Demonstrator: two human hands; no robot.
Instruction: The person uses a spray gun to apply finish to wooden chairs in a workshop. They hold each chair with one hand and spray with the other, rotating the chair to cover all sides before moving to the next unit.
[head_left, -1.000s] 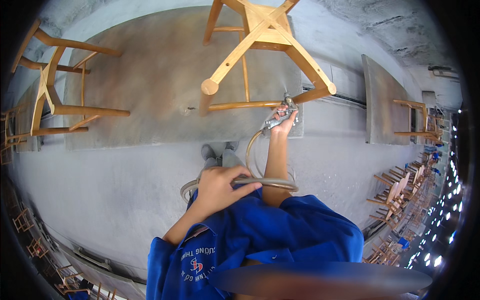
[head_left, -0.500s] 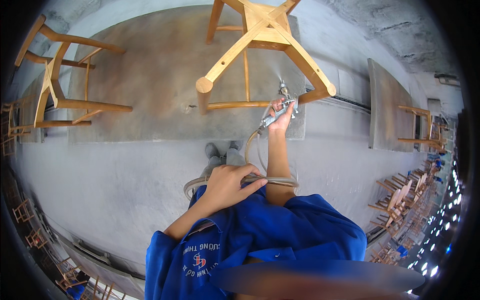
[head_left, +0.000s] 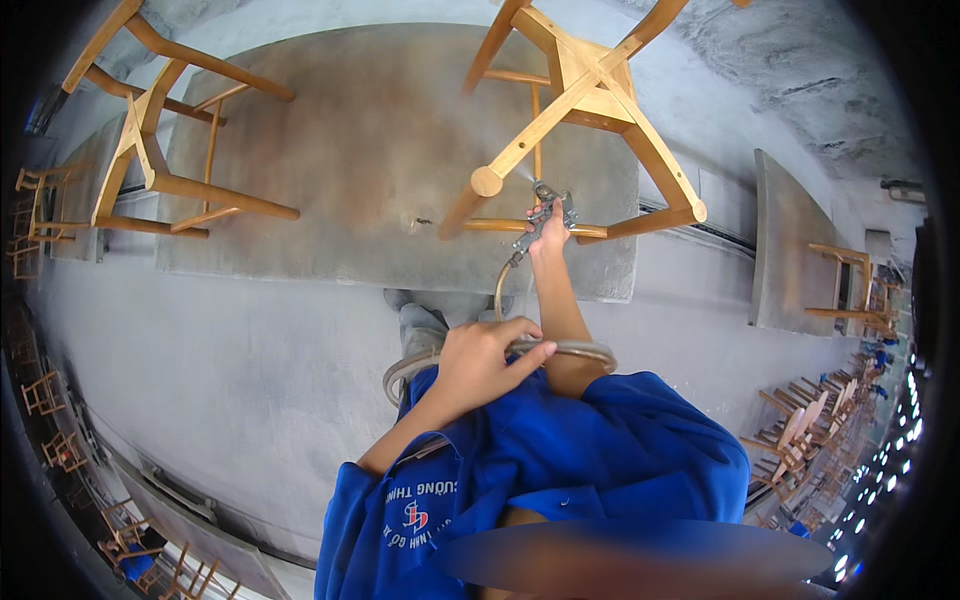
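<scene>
"Well, what sits nearest the wearer?"

"A blue shirt [head_left: 600, 440], and just past it the left hand [head_left: 485, 362], its thumb and fingers bent around a coiled hose [head_left: 585, 350]."

"And the right hand [head_left: 550, 232]?"

"Farther out, wrapped round the grip of a metal spray gun [head_left: 556, 208]; the hose meets the gun's lower end. The nozzle [head_left: 541, 187] points away from the body, a faint pale mist [head_left: 522, 168] off its tip."

"Where's the wooden chair frame [head_left: 592, 85]?"

"Beyond the hand, over the right part of a grey board [head_left: 330, 170]. Its round-ended leg [head_left: 487, 181] is near the nozzle. Whether the gun touches the lower rail [head_left: 490, 225], I can't tell."

"Farther off?"

"A second chair frame [head_left: 220, 196] at the board's left end, another board [head_left: 785, 240] well to the right, and rows of wooden chairs [head_left: 800, 425] along that side."
</scene>
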